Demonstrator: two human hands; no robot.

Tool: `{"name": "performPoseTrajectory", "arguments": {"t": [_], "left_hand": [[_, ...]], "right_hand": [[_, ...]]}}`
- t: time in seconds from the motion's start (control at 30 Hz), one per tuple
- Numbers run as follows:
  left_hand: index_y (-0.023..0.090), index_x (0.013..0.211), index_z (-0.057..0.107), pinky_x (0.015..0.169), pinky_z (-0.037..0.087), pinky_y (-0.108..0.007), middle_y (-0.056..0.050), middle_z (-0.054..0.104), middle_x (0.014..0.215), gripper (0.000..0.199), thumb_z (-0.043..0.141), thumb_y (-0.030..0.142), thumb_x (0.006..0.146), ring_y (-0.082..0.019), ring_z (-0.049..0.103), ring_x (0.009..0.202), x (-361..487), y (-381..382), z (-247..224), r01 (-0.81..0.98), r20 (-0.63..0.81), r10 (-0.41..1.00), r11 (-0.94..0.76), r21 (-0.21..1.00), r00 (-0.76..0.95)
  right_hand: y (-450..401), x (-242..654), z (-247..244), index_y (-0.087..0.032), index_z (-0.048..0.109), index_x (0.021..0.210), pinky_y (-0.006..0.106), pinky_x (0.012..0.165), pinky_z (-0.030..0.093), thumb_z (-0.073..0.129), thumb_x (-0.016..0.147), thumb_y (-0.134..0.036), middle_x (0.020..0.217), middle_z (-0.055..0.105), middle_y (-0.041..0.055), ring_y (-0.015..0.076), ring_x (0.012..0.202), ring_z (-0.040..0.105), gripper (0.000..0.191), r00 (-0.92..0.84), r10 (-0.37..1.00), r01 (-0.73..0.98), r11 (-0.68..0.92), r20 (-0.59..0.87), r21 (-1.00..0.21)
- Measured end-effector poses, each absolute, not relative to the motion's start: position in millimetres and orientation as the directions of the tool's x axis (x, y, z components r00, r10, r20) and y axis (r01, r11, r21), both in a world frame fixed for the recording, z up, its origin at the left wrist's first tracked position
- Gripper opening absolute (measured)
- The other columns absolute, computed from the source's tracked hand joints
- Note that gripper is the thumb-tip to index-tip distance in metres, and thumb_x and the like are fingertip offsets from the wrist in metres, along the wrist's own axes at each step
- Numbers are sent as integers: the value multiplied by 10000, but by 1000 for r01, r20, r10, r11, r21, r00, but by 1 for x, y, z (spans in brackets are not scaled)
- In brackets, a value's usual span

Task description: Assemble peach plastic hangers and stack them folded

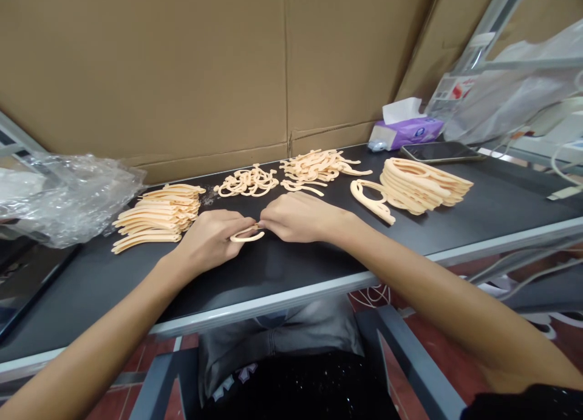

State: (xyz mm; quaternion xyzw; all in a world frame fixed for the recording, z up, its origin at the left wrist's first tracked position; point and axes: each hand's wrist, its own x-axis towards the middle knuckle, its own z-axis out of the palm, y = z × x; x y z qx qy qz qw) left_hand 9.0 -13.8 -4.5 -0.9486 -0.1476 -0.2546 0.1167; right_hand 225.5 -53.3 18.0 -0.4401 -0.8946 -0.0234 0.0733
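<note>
black tabletop, cardboard behind. left hand pinches pale curved piece near the front edge; long axis roughly left-right, free end pointing right. right hand just beside that end, fingers bunched, can't tell if they grip it.

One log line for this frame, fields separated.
left hand: pinching curved cream piece | right hand: fingers at same piece | cream piles: along black tabletop
</note>
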Motion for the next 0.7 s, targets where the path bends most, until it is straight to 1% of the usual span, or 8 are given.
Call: {"name": "performPoseTrajectory", "arguments": {"t": [0.1, 0.2, 0.3, 0.4, 0.5, 0.57, 0.63, 0.7], "left_hand": [[155, 901, 742, 584, 443, -240, -61, 741, 747, 238, 513, 204, 939, -145, 659, 615, 7, -13, -5, 332, 525, 202, -929, -166, 827], [163, 892, 753, 547, 395, -237, -36, 710, 664, 233, 525, 185, 933, -127, 620, 560, 6, -15, -5, 335, 517, 213, -929, -154, 829], [163, 827, 762, 510, 345, -231, -15, 666, 585, 238, 557, 217, 935, -102, 552, 494, 7, -18, -4, 350, 528, 262, -934, -72, 808], [167, 729, 757, 496, 321, -218, 1, 655, 561, 258, 603, 265, 912, -80, 495, 460, 9, -19, -3, 394, 514, 386, -914, 99, 766], [168, 696, 768, 491, 317, -212, 0, 665, 563, 255, 636, 296, 873, -80, 483, 462, 10, -19, -2, 454, 439, 531, -847, 275, 725], [165, 732, 790, 486, 332, -208, -15, 696, 600, 238, 661, 328, 848, -95, 517, 491, 11, -18, -2, 488, 384, 632, -770, 411, 673], [153, 786, 803, 480, 362, -204, -36, 726, 654, 240, 695, 366, 816, -115, 560, 523, 12, -18, -2, 500, 322, 734, -656, 566, 599], [135, 811, 800, 467, 392, -202, -53, 734, 683, 270, 727, 394, 784, -121, 574, 521, 14, -17, -1, 472, 247, 801, -537, 699, 546]], "right_hand": [[-54, 225, 18, -150, 728, 908, 278, 653, 319, 446, 999, -267, 897, 734, 96, 171, 774, 634, 319, -611, 776, 782, 622, 154, -36], [-55, 226, 17, -159, 724, 910, 276, 649, 307, 450, 990, -250, 900, 728, 86, 164, 775, 626, 300, -620, 769, 772, 634, 159, -57], [-54, 227, 16, -159, 729, 909, 272, 645, 301, 458, 982, -247, 901, 727, 82, 158, 773, 615, 293, -618, 769, 768, 635, 161, -87], [-53, 230, 15, -160, 739, 919, 271, 628, 288, 482, 979, -295, 885, 727, 78, 151, 749, 595, 296, -617, 763, 756, 643, 191, -126], [-52, 235, 14, -162, 744, 920, 268, 603, 270, 540, 950, -403, 804, 706, 58, 141, 689, 550, 317, -613, 745, 738, 659, 263, -146], [-52, 237, 12, -158, 742, 900, 265, 595, 262, 584, 916, -442, 761, 683, 42, 135, 664, 524, 325, -606, 738, 735, 662, 298, -145], [-52, 239, 10, -156, 740, 883, 264, 595, 254, 613, 893, -429, 751, 669, 33, 128, 655, 506, 301, -604, 734, 734, 664, 311, -143], [-51, 239, 8, -154, 734, 854, 264, 595, 243, 633, 879, -400, 745, 656, 25, 119, 643, 482, 268, -611, 728, 726, 672, 311, -146]]}}
